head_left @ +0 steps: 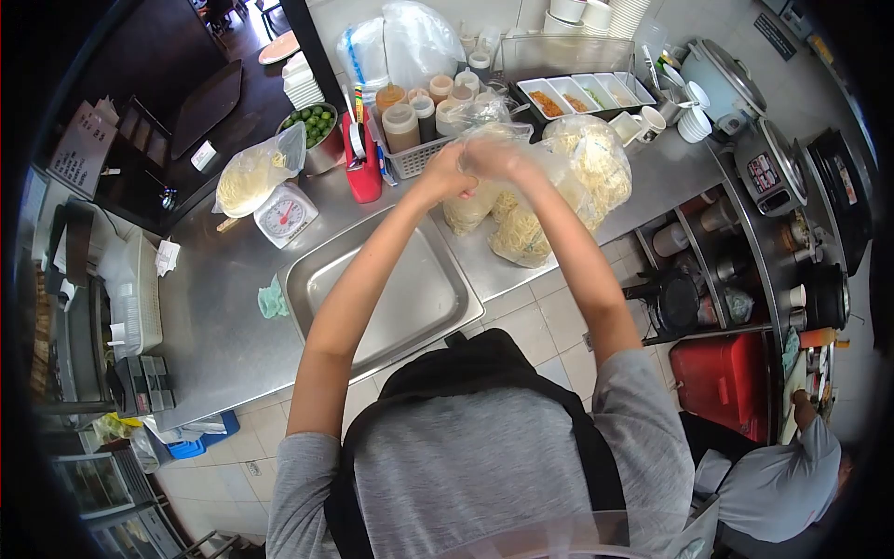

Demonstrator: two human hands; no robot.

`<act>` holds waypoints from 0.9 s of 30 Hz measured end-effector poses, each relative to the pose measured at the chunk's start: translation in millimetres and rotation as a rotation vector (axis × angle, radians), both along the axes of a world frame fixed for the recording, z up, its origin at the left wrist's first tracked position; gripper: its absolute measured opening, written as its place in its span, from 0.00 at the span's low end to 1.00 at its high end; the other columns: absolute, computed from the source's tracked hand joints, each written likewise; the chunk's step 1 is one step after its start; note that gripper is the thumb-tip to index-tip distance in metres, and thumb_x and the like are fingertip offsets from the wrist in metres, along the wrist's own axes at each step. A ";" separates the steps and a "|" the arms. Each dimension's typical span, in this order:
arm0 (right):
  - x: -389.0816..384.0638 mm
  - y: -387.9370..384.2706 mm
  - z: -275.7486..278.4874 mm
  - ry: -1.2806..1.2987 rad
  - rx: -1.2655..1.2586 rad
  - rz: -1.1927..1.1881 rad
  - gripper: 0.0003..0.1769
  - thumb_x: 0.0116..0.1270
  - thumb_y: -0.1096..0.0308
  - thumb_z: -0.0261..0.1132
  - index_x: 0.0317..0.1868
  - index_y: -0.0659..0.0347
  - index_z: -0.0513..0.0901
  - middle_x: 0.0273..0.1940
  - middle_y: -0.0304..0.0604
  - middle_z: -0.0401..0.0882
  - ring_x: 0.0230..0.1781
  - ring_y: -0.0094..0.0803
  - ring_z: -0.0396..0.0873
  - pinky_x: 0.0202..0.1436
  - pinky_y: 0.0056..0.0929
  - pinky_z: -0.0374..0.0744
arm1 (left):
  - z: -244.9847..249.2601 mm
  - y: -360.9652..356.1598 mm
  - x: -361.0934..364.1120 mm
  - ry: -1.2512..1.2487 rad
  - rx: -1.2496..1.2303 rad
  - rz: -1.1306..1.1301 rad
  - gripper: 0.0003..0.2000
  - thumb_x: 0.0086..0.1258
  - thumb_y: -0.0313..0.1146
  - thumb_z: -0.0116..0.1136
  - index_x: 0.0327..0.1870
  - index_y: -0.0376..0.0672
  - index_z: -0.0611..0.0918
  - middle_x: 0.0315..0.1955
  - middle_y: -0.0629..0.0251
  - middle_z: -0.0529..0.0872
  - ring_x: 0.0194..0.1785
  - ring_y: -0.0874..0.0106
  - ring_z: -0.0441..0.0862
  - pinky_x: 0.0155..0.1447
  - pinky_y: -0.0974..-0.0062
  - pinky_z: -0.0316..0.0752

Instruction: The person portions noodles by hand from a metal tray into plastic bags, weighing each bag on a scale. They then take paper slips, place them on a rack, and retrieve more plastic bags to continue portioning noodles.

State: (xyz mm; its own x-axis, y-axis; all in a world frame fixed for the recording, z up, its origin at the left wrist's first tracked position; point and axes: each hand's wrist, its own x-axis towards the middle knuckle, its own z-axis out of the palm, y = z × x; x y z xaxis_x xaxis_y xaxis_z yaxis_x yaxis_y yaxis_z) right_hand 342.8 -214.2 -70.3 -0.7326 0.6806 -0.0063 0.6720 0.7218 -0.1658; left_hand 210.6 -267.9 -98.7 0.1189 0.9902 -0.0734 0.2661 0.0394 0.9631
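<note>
My left hand (447, 175) is closed at the top of a clear plastic bag of noodles (468, 214), which stands on the steel counter. Right beside it, my right hand (495, 159) is smeared by motion at the same bag's neck, so its fingers cannot be made out. More bags of pale noodles lie to the right: one bag (524, 228) close under my right forearm, and another bag (596, 163) farther back. In front of my left forearm is a rectangular steel pan (382, 279) with a bare bottom.
A scale (284, 216) carries another noodle bag (256, 179) on the left. Behind are a red dispenser (361, 163), limes (312, 121), sauce bottles (401, 126) and a topping tray (582, 96). A green cloth (272, 298) lies left; a co-worker (782, 480) stands lower right.
</note>
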 end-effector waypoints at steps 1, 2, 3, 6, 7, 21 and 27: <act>-4.7 -7.1 -6.8 0.001 -0.050 -0.027 0.15 0.51 0.60 0.66 0.37 0.58 0.84 0.41 0.51 0.81 0.43 0.42 0.80 0.48 0.36 0.77 | -1.9 -1.8 -0.5 0.002 -0.003 -0.017 0.32 0.48 0.16 0.58 0.61 0.30 0.68 0.51 0.51 0.76 0.27 0.71 0.83 0.28 0.76 0.80; -6.9 -8.5 -13.4 0.002 -0.095 -0.051 0.16 0.50 0.57 0.67 0.36 0.58 0.85 0.42 0.50 0.81 0.45 0.42 0.80 0.49 0.36 0.77 | -4.0 -1.2 -2.8 0.004 -0.001 -0.031 0.33 0.49 0.16 0.57 0.62 0.31 0.66 0.47 0.53 0.78 0.27 0.73 0.83 0.29 0.77 0.80; -7.4 -0.8 -33.8 0.029 0.000 0.019 0.17 0.49 0.56 0.68 0.36 0.57 0.85 0.42 0.50 0.81 0.45 0.43 0.80 0.49 0.37 0.77 | -6.7 0.1 -4.8 0.008 0.003 -0.044 0.33 0.49 0.15 0.57 0.63 0.32 0.65 0.43 0.54 0.80 0.27 0.74 0.82 0.30 0.78 0.80; -11.2 5.0 -56.1 0.058 0.096 0.106 0.19 0.46 0.55 0.69 0.37 0.56 0.85 0.41 0.50 0.81 0.45 0.45 0.80 0.48 0.38 0.78 | -11.7 -0.5 -8.4 -0.019 0.039 -0.067 0.36 0.48 0.15 0.58 0.64 0.30 0.63 0.58 0.54 0.68 0.28 0.72 0.83 0.28 0.77 0.80; -10.7 5.9 -49.7 0.035 0.004 0.048 0.18 0.47 0.56 0.69 0.37 0.56 0.85 0.41 0.50 0.82 0.45 0.45 0.80 0.48 0.38 0.78 | -12.1 -0.3 -10.1 -0.046 0.034 -0.079 0.37 0.47 0.15 0.58 0.65 0.28 0.62 0.65 0.55 0.63 0.30 0.71 0.83 0.27 0.76 0.80; 23.0 29.0 59.4 0.594 -0.633 0.033 0.06 0.52 0.76 0.64 0.33 0.62 0.80 0.27 0.36 0.80 0.27 0.22 0.79 0.31 0.23 0.77 | 4.9 -12.5 -12.6 -0.360 0.021 -0.024 0.35 0.55 0.15 0.55 0.68 0.32 0.58 0.44 0.48 0.80 0.34 0.69 0.84 0.36 0.76 0.83; 26.0 33.7 71.4 0.664 -0.579 0.044 0.03 0.56 0.74 0.65 0.32 0.61 0.80 0.27 0.35 0.79 0.27 0.22 0.78 0.31 0.19 0.76 | -11.3 -15.4 -59.0 0.365 0.347 0.158 0.22 0.58 0.32 0.64 0.56 0.48 0.76 0.63 0.51 0.64 0.44 0.63 0.81 0.43 0.70 0.79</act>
State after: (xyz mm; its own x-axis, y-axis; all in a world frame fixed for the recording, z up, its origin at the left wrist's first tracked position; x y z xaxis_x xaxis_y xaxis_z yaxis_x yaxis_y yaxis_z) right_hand 368.8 -180.4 1.1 -0.7332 0.6733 0.0951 0.2803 0.4267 -0.8599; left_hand 151.6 -283.3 -110.0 -0.0054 0.9675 0.2530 0.6033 -0.1986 0.7724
